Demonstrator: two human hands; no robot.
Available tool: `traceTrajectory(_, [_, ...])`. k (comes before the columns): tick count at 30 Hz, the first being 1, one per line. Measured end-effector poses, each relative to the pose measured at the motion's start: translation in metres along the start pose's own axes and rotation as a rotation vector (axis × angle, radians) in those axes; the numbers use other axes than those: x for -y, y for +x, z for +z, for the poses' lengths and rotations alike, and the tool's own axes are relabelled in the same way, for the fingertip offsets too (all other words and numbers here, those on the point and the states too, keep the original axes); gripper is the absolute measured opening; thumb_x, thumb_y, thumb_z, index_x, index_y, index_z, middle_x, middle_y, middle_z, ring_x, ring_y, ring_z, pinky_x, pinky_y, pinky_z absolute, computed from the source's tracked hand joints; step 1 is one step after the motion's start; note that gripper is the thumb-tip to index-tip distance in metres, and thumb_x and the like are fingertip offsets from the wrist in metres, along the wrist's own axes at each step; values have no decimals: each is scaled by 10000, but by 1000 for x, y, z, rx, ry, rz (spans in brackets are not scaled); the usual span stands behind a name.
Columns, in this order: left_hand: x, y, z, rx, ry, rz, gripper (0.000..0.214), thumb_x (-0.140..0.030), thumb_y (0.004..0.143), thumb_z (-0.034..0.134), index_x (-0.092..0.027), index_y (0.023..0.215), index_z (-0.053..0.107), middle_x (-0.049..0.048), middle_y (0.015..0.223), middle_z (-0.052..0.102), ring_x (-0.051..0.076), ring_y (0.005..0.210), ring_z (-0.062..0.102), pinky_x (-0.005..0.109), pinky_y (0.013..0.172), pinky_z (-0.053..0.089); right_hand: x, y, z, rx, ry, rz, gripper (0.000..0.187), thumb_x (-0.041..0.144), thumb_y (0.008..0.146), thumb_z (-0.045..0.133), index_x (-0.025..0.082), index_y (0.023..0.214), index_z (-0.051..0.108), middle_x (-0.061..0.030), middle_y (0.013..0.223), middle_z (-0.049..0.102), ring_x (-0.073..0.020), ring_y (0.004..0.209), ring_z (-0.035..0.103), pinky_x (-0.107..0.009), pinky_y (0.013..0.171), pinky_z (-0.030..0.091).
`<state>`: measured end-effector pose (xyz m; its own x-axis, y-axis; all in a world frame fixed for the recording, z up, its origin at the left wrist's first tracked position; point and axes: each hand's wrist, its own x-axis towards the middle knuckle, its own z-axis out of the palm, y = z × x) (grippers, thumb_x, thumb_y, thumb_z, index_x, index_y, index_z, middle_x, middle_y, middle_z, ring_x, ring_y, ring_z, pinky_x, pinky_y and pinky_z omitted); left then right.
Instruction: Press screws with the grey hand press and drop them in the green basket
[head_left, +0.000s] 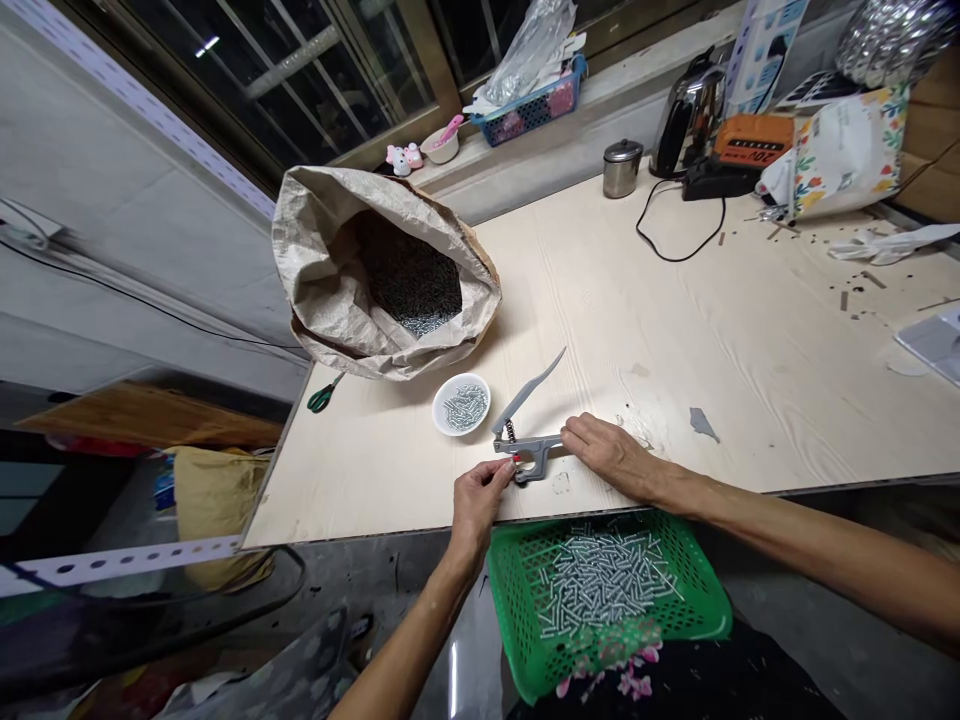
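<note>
A grey pair of spring-loaded hand-press pliers (534,445) lies on its side at the table's front edge, its upper lever raised and a black coil spring showing near the pivot. My right hand (611,455) is closed around the end of its lower handle. At the jaw end, my left hand (480,500) pinches with thumb and forefinger beside a small red spot. What sits between those fingertips is too small to make out. Just behind the left hand stands a white bowl (440,421) of small silver metal pins.
Below the table edge, a green basket (517,655) holds many metal pins. An open sack (315,270) of dark and silver pieces stands at the back left, near green-handled scissors (321,397). A lidded metal pot (622,170), a kettle (679,115) and a cable lie farther back.
</note>
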<state>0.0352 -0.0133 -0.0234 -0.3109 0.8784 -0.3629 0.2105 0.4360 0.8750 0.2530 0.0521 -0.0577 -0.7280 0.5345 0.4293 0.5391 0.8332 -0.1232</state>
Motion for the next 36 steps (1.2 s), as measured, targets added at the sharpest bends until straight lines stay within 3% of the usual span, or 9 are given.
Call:
traceTrajectory(7, [-2,2,-1,28,92,36,389,-475,668,702,-118,816,745,68,769,728,189,735,622,274,724,446,0,3,-4,34,28,28,279,82,956,289,154,868,544,-53,823,523,-179,752,433,-307,636,396])
traceTrajectory(16, [-7,-3,8,-73,182,122,295,-422,687,675,-139,750,730,61,765,708,180,727,625,275,714,464,1,1,-3,-4,33,40,264,68,949,316,143,855,551,-55,810,527,-176,738,427,-298,622,360])
traceTrajectory(20, [-5,2,4,3,259,175,264,-410,682,656,-154,634,701,55,745,683,174,722,615,268,695,453,3,0,1,-10,28,22,280,77,957,303,154,854,552,-51,813,529,-179,740,417,-303,636,335])
traceTrajectory(26, [0,6,1,107,178,-2,377,-505,603,692,-130,596,645,-10,496,552,102,450,482,228,484,366,0,4,-1,54,-40,52,272,90,954,338,181,825,559,-41,783,563,-188,740,414,-337,649,265])
traceTrajectory(33, [-10,1,5,111,128,-230,387,-474,494,770,-132,615,635,-27,436,545,100,401,489,220,440,390,-3,9,-8,163,-24,74,194,143,937,414,185,857,586,-52,832,611,-209,815,462,-353,694,280])
traceTrajectory(36, [-15,0,6,120,143,-267,338,-427,505,778,-132,597,639,-35,427,535,91,394,485,219,444,411,-9,11,-12,219,79,93,140,306,886,560,182,938,599,-78,968,619,-237,932,488,-373,772,333])
